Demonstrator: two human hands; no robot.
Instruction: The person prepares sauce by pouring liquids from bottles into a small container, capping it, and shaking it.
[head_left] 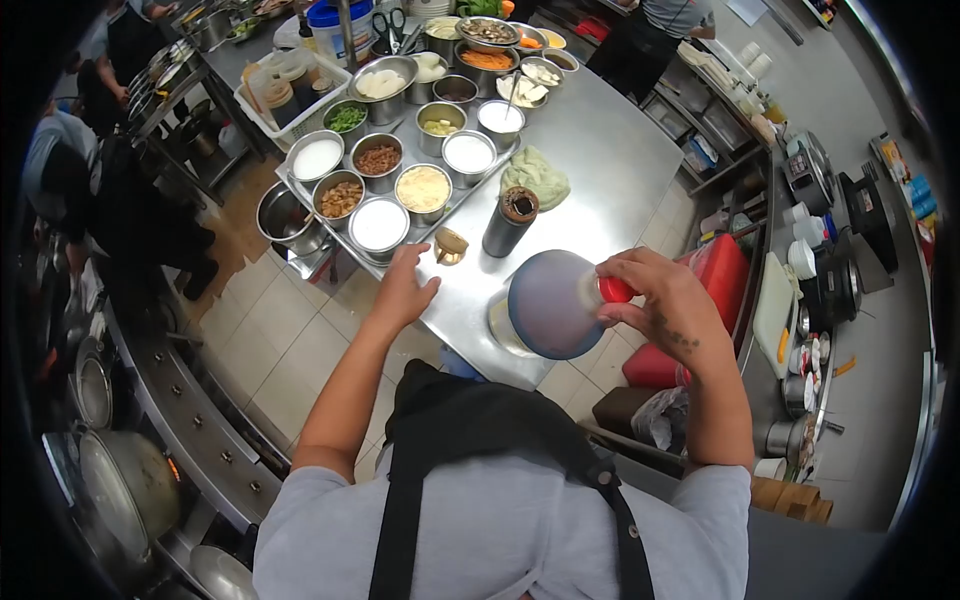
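My right hand (pixel 662 310) has its fingers wrapped round the red cap (pixel 616 290) of a large, rounded plastic bottle (pixel 555 305). The bottle is by the near edge of the steel table, with dark bluish-purple showing through its side. My left hand (pixel 405 290) hovers over the table's left edge, fingers apart and nothing in them. Just beyond its fingertips lies a small tan-and-brown object (pixel 451 246), too small to name. Between the hands and farther back stands a dark, open-topped cylindrical container (pixel 510 222). Behind it a crumpled pale green cloth (pixel 538 178) touches the tabletop.
Several metal containers of food crowd the tray on the left, including white liquid (pixel 380 225), shredded yellow food (pixel 423 190) and chopped greens (pixel 346 118). A white basket (pixel 295 125) holds bottles. People (pixel 120 180) stand at the left. Right of the table is a red container (pixel 718 275).
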